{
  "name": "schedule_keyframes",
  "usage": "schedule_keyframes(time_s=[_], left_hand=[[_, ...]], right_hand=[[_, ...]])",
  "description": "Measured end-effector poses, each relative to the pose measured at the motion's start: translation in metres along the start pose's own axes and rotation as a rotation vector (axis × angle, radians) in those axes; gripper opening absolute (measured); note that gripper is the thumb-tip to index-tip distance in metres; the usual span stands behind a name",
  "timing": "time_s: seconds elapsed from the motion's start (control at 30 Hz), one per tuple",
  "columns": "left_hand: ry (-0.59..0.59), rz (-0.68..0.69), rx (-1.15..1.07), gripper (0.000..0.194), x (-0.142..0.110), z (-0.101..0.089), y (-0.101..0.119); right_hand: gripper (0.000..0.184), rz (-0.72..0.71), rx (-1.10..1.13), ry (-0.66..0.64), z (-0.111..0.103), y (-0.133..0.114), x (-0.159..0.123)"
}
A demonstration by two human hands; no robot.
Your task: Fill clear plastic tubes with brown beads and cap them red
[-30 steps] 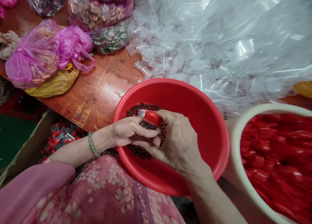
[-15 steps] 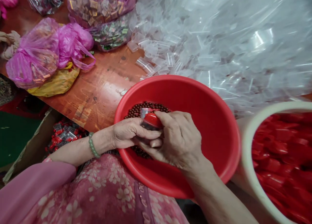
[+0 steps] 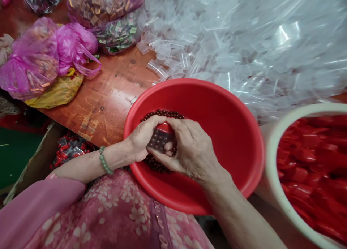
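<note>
Between both hands is a small clear plastic box (image 3: 159, 140) with a red cap, showing rows of dark brown balls through its side. My left hand (image 3: 142, 137), a green bead bracelet at its wrist, grips the box from the left with the thumb up at the red cap. My right hand (image 3: 191, 151) closes round the box's right side, thumb below and a finger at the cap. Under the hands, dark brown balls (image 3: 173, 115) lie in a red basin (image 3: 225, 140); the hands hide part of them.
Right of the basin stands a white tub (image 3: 271, 162) full of red plastic caps (image 3: 306, 162). A heap of clear plastic pieces (image 3: 217, 43) spreads behind. Pink bags (image 3: 32, 57) lie on the brown table (image 3: 108, 97). Filled red-capped boxes (image 3: 72, 147) sit in a carton at left.
The box has turned so its ball-filled side faces up to me. My left hand has shifted its thumb up to the cap. The clear piece that stuck out beyond the cap is out of sight.
</note>
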State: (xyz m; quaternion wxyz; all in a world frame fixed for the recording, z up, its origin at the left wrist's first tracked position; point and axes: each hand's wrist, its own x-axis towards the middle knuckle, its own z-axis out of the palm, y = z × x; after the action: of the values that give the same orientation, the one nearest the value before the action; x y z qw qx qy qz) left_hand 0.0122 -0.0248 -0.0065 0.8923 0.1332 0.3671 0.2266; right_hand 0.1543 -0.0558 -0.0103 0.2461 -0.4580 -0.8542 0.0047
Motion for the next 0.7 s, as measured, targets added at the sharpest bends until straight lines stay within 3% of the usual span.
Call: schedule_keyframes(time_s=[0.2,0.33,0.47,0.6,0.7], left_hand=[[0.204,0.065,0.021,0.039,0.0,0.013,-0.006],[0.214,0.11,0.03,0.035,0.003,0.011,-0.007],[0.139,0.128,0.066,0.036,0.002,0.006,-0.006],[-0.006,0.321,0.271,0.038,-0.035,-0.012,0.0],[-0.007,0.381,0.59,0.039,-0.09,-0.041,0.008]], right_hand=[[0.057,-0.03,-0.011,0.022,0.004,0.0,-0.002],[0.054,-0.066,0.019,0.085,0.006,-0.001,-0.001],[0.059,-0.02,0.088,0.008,0.002,-0.003,0.002],[0.08,-0.025,0.23,-0.148,-0.014,-0.004,0.005],[0.071,-0.005,0.226,-0.26,-0.02,0.005,0.002]])
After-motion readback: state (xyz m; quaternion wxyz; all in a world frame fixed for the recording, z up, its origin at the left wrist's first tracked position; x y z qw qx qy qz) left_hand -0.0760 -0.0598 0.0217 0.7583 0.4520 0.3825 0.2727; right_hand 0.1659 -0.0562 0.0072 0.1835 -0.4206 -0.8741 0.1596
